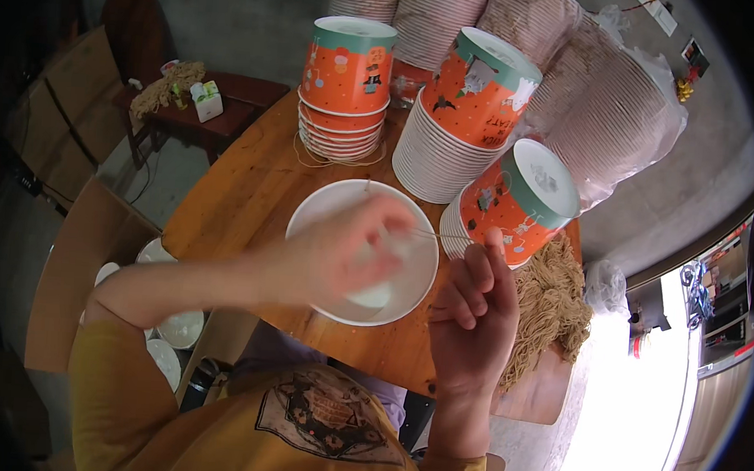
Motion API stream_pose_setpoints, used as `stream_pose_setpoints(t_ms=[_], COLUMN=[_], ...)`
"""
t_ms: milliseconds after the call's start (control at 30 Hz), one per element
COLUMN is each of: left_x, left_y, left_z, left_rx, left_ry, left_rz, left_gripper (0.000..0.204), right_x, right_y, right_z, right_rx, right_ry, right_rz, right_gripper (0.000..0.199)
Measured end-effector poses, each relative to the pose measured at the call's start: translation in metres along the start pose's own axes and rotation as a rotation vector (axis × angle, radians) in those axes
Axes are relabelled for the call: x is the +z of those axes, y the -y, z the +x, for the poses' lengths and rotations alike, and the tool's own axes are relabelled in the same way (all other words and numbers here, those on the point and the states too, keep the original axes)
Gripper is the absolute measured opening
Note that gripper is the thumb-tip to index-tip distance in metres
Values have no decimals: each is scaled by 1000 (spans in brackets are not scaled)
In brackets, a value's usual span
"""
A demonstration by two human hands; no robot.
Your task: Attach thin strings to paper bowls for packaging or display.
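A white paper bucket [417, 276] stands on the wooden table in front of me, its open mouth facing up. My left hand [361, 241] is over the bucket's mouth, its fingers smeared by motion. A thin tan cord [443, 235] stretches from beside the left fingers across to my right hand [480, 305]. The right hand is raised just right of the bucket, fingers curled and closed on the cord near the fingertips. Whether the left fingers grip the cord's other end cannot be made out.
Stacks of orange-and-green buckets [348, 68] stand upside down at the table's far side. A heap of tan cords [553, 300] lies at the right. Bagged bucket stacks [618, 112] rise behind. A cardboard box [80, 284] with white buckets stands at left, below a low bench [248, 90].
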State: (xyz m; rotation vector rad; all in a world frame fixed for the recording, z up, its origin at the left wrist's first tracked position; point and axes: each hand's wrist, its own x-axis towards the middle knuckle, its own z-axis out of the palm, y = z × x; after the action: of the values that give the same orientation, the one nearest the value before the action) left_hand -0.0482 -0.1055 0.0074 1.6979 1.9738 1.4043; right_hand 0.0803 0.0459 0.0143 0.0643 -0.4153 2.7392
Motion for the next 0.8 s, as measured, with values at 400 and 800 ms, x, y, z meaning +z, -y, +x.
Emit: stream_pose_setpoints(t_ms=[400, 800], left_x=[32, 15], left_y=[-56, -64], left_z=[-44, -67], left_rx=[-568, -528], left_ry=[209, 238], left_rz=[-697, -202], left_gripper=[38, 24], right_x=[-15, -68], right_y=[14, 22], right_z=[-10, -33], right_rx=[-137, -654], right_ry=[-131, -57], right_rz=[-330, -2312], right_gripper=[19, 31])
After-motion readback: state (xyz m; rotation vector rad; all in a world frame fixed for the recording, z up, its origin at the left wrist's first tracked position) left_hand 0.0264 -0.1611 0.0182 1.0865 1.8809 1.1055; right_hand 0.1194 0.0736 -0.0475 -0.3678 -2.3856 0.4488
